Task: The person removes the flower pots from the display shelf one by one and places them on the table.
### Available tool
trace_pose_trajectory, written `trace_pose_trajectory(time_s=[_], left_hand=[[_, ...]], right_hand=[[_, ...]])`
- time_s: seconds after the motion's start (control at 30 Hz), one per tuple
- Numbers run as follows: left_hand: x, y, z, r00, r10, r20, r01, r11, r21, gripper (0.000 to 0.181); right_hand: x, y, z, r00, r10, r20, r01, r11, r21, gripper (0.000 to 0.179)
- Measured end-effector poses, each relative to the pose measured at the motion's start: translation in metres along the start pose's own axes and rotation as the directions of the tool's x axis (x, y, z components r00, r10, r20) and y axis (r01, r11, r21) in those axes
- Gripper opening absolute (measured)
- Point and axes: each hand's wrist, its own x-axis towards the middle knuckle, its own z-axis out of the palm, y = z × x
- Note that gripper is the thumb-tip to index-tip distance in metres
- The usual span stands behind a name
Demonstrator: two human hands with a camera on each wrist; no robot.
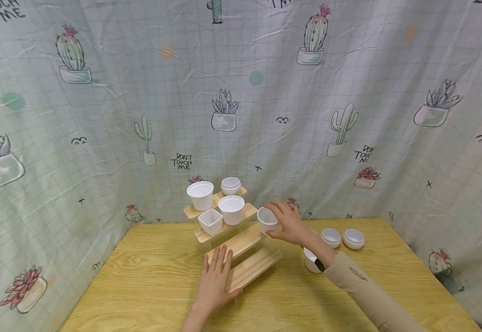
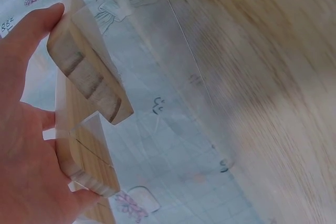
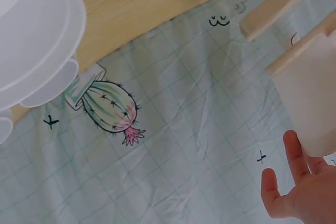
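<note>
A stepped display stand [image 1: 251,267] with wooden shelves and clear side panels stands at an angle on the table. My left hand [image 1: 216,281] rests on the left end of its lower two shelves, fingers spread; in the left wrist view the thumb [image 2: 44,19] touches one shelf's end and the fingers the shelf beside it. With my right hand [image 1: 286,223] I hold a round white pot [image 1: 267,221] at the right end of the third shelf down. That pot [image 3: 307,95] appears partly cut off in the right wrist view, fingertips at its side.
Upper shelves carry a tall white pot [image 1: 201,197], a low round bowl [image 1: 230,186], a square pot [image 1: 210,222] and another round pot [image 1: 231,210]. Right of the stand, low bowls [image 1: 353,239] [image 1: 330,238] and a pot [image 1: 312,263], partly behind my forearm, stand on the table [image 1: 154,276]. A cactus-print curtain [image 1: 257,152] hangs behind.
</note>
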Motion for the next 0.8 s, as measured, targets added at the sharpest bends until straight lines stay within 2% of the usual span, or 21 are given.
trace_pose_trajectory(time_s=[0.2, 0.6, 0.8], left_hand=[[-0.001, 0.0, 0.0, 1.0, 0.011, -0.026, -0.011, 1.0, 0.0, 0.1], [0.0, 0.0, 0.002, 1.0, 0.01, 0.0, -0.01, 1.0, 0.005, 0.1], [-0.001, -0.001, 0.002, 1.0, 0.018, -0.011, -0.018, 1.0, 0.013, 0.099]], right_hand=[[-0.02, -0.005, -0.006, 1.0, 0.002, -0.021, -0.002, 1.0, 0.007, 0.07], [-0.06, -0.006, -0.009, 1.0, -0.009, -0.024, 0.009, 1.0, -0.005, 0.072], [-0.08, -0.005, -0.012, 1.0, 0.006, -0.021, -0.007, 0.999, -0.034, 0.071]])
